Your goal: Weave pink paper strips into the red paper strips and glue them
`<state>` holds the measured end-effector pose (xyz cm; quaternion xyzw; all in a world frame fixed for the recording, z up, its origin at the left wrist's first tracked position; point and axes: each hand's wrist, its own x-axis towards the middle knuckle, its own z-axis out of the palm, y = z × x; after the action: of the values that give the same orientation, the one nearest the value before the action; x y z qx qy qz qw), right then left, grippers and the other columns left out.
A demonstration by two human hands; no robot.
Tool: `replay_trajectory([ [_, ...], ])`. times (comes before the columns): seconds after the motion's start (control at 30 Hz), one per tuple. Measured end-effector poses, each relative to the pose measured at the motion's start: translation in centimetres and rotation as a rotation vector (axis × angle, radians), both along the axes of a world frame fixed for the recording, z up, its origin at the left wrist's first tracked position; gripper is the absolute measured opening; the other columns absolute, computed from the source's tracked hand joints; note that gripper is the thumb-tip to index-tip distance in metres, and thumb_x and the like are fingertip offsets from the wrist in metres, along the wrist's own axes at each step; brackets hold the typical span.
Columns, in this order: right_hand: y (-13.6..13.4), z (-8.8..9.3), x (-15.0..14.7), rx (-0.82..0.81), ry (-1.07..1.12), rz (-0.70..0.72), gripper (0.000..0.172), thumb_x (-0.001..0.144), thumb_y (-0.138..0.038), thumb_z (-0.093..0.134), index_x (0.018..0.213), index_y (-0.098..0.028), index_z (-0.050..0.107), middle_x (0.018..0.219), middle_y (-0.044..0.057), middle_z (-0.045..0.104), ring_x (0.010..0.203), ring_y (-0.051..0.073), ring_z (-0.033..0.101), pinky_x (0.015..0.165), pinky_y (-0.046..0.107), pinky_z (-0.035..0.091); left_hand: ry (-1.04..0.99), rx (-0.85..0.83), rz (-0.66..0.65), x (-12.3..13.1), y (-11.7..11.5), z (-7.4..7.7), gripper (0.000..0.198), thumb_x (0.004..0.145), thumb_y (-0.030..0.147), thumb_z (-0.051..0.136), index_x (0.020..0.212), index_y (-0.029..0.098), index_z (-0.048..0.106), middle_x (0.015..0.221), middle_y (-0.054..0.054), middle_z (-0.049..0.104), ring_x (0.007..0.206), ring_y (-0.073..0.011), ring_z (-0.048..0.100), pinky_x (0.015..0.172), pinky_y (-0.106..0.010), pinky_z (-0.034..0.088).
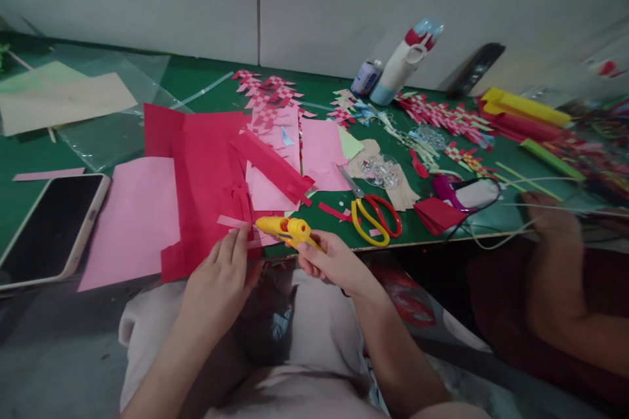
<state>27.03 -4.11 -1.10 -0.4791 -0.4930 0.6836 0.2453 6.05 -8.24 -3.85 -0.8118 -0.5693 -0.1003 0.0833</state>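
Note:
My right hand is closed around a yellow glue gun, its nozzle pointing left. My left hand pinches a thin pink paper strip just under that nozzle, at the near edge of the green table. Behind the strip lie a red paper sheet cut into strips and pink paper sheets.
A phone lies at the near left. Yellow-and-red scissors rest right of my hands. Woven red-pink paper pieces, a white bottle and coloured rolls fill the back. Another person's hand is at the right edge.

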Motion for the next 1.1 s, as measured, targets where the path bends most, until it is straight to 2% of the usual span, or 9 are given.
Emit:
replay_trajectory([
  [0.2, -0.07, 0.14, 0.25, 0.003, 0.006, 0.020, 0.037, 0.084, -0.053, 0.056, 0.082, -0.016, 0.050, 0.056, -0.005, 0.046, 0.045, 0.005, 0.033, 0.039, 0.017, 0.021, 0.007, 0.080, -0.008, 0.03, 0.16, 0.47, 0.049, 0.091, 0.031, 0.046, 0.129, 0.000, 0.044, 0.122, -0.021, 0.062, 0.107, -0.0286, 0.062, 0.084, -0.036, 0.052],
  [0.37, -0.25, 0.27, 0.41, 0.000, 0.024, 0.027, 0.035, 0.084, -0.051, 0.056, 0.083, -0.016, 0.049, 0.054, -0.006, 0.045, 0.044, 0.004, 0.032, 0.039, 0.018, 0.021, 0.009, 0.122, -0.021, -0.12, 0.05, 0.37, 0.053, 0.090, 0.031, 0.048, 0.133, 0.001, 0.040, 0.126, -0.021, 0.059, 0.114, -0.0273, 0.059, 0.085, -0.034, 0.052],
  [0.73, -0.28, 0.20, -0.12, -0.050, 0.066, 0.042, 0.040, 0.082, -0.053, 0.058, 0.087, -0.015, 0.051, 0.053, -0.007, 0.045, 0.043, 0.004, 0.031, 0.040, 0.018, 0.021, -0.029, 0.127, -0.004, -0.59, -0.10, 0.43, 0.061, 0.090, 0.029, 0.048, 0.142, 0.004, 0.027, 0.129, -0.021, 0.057, 0.116, -0.0263, 0.058, 0.084, -0.031, 0.052],
  [0.87, -0.25, 0.00, -0.18, -0.070, 0.046, 0.049, 0.043, 0.081, -0.056, 0.058, 0.089, -0.014, 0.051, 0.054, -0.007, 0.046, 0.042, 0.003, 0.031, 0.039, 0.017, 0.021, -0.044, 0.113, -0.021, -0.56, -0.07, 0.47, 0.060, 0.090, 0.028, 0.048, 0.141, 0.003, 0.029, 0.129, -0.021, 0.057, 0.118, -0.0270, 0.056, 0.087, -0.032, 0.050],
  [1.1, -0.33, -0.61, 0.00, -0.135, 0.108, 0.042, 0.040, 0.080, -0.054, 0.060, 0.089, -0.016, 0.049, 0.055, -0.006, 0.048, 0.044, 0.004, 0.034, 0.039, 0.017, 0.021, -0.031, 0.098, -0.001, -0.61, -0.11, 0.48, 0.058, 0.090, 0.029, 0.049, 0.138, 0.003, 0.033, 0.130, -0.020, 0.056, 0.116, -0.0270, 0.057, 0.082, -0.032, 0.052],
])
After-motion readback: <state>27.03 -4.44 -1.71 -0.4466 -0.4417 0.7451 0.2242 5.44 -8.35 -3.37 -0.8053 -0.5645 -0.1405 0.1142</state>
